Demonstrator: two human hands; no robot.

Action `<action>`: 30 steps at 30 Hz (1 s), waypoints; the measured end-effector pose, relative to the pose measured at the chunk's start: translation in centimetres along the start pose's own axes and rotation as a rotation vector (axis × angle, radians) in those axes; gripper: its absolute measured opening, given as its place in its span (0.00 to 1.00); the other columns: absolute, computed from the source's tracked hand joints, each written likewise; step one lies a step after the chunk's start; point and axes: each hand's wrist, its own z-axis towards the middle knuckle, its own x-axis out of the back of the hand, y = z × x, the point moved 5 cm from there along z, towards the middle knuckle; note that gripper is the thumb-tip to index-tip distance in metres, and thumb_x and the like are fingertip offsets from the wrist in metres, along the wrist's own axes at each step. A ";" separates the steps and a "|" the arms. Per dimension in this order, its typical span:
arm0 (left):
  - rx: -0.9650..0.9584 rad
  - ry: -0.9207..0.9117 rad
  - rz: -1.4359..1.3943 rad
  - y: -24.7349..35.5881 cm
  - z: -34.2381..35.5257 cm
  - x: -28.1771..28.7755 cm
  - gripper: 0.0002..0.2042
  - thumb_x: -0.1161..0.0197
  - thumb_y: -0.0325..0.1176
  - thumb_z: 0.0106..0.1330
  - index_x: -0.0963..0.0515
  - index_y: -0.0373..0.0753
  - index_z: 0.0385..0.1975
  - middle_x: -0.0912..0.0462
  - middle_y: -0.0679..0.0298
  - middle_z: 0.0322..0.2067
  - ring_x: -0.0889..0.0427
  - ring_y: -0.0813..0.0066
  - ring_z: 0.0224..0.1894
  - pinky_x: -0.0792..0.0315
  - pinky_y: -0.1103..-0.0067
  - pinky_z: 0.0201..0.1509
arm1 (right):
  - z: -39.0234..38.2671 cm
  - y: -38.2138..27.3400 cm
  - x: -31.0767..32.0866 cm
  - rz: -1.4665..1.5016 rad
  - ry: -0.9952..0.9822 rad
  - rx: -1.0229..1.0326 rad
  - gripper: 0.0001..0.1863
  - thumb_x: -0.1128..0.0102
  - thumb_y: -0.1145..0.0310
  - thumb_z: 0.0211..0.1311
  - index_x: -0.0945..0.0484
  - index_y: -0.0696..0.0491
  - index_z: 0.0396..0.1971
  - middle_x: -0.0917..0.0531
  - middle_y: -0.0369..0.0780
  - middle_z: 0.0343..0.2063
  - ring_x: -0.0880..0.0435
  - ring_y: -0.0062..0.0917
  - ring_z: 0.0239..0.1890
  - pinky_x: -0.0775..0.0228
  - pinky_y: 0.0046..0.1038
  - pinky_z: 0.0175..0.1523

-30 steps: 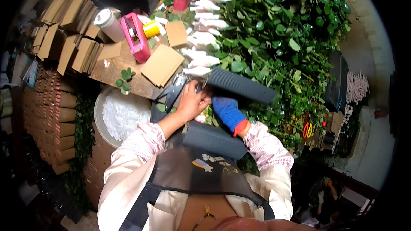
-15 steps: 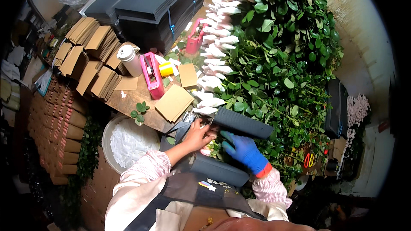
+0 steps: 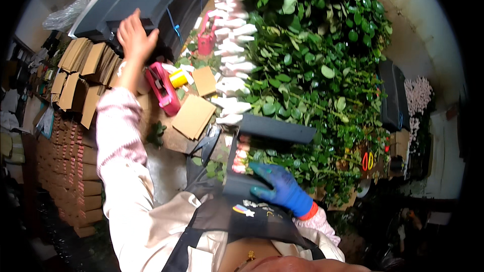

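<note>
My bare left hand [image 3: 137,40] is stretched out at the far left, fingers extended, over the near edge of a stack of dark grey sheets [image 3: 146,2]. Whether it touches them I cannot tell. In front of me lies a folded dark grey sheet [image 3: 277,129] with its far flap raised. Several pale pink roses [image 3: 242,155] rest in a row inside it, their leafy stems running right. My right hand [image 3: 282,187], in a blue glove, rests at the roses and the near flap with its thumb spread from the fingers. It grips nothing that I can see.
Pink tape dispensers [image 3: 162,89], a yellow roll [image 3: 177,78], cardboard pieces [image 3: 193,117] and a dark tool with a metal end [image 3: 206,147] lie left. White-wrapped bundles [image 3: 234,106] with leafy stems [image 3: 322,60] fill the far side. Red-and-yellow-handled scissors [image 3: 368,161] lie right.
My left hand has left the roses and swung far out to the dark sheets at upper left. The gloved right hand stays by the roses, its fingers more spread. The view has shifted slightly.
</note>
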 end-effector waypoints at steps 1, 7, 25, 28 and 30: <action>0.018 -0.179 0.087 -2.4 1.4 -1.0 0.46 0.23 0.48 0.52 0.40 0.45 0.72 0.29 0.53 0.61 0.32 0.49 0.65 0.41 0.55 0.70 | 0.6 -0.7 1.0 0.001 0.028 0.004 0.34 0.30 0.55 0.60 0.26 0.53 0.64 0.20 0.50 0.58 0.20 0.46 0.58 0.28 0.42 0.62; -0.297 -0.197 -0.129 0.6 4.7 3.1 0.12 0.34 0.29 0.64 0.22 0.39 0.46 0.16 0.56 0.35 0.19 0.53 0.43 0.25 0.67 0.51 | 1.3 -0.3 3.2 -0.079 0.135 0.010 0.30 0.32 0.61 0.62 0.25 0.54 0.63 0.19 0.48 0.57 0.19 0.44 0.57 0.28 0.41 0.61; -0.253 -0.182 0.000 -1.1 4.5 0.9 0.10 0.36 0.29 0.60 0.26 0.36 0.39 0.21 0.47 0.38 0.22 0.43 0.45 0.27 0.58 0.51 | 1.1 1.5 4.1 0.007 0.245 -0.128 0.27 0.31 0.67 0.61 0.23 0.54 0.60 0.16 0.47 0.52 0.16 0.42 0.51 0.25 0.37 0.57; -0.184 0.139 -0.295 -0.1 5.5 7.0 0.13 0.36 0.28 0.63 0.21 0.33 0.47 0.17 0.48 0.41 0.19 0.49 0.46 0.26 0.66 0.56 | 2.1 1.3 4.7 0.068 0.211 -0.085 0.28 0.31 0.67 0.60 0.24 0.56 0.62 0.16 0.46 0.52 0.14 0.39 0.49 0.24 0.34 0.56; 0.246 0.131 -1.149 2.4 3.6 9.5 0.18 0.38 0.30 0.72 0.23 0.41 0.61 0.17 0.52 0.53 0.19 0.55 0.55 0.29 0.67 0.65 | 3.3 0.6 5.2 0.249 0.166 -0.114 0.31 0.31 0.66 0.60 0.26 0.57 0.64 0.16 0.45 0.53 0.14 0.35 0.50 0.24 0.33 0.57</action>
